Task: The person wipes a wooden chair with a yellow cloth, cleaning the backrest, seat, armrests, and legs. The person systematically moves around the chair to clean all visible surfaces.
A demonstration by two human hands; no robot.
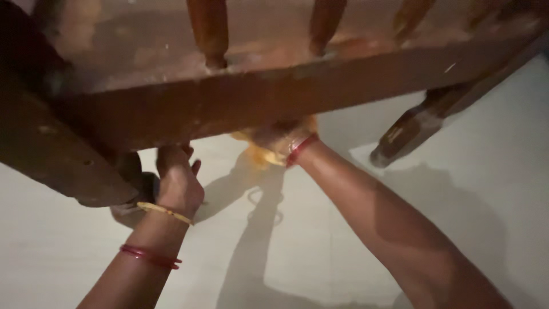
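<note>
A dark brown wooden chair lies tipped over, its wide seat rail [274,94] crossing the view with round spindles [209,31] above it. My left hand [177,177] reaches up under the rail, fingers curled against the wood next to a thick chair leg [63,160]. My right hand [280,137] is pressed against the underside of the rail with a yellow-orange cloth [260,151] bunched in it; the fingers are mostly hidden by the rail. Bangles ring both wrists.
Another chair leg [412,129] slants down at the right and touches the pale floor [354,229]. Shadows of my arms and the cloth fall on the floor between my forearms.
</note>
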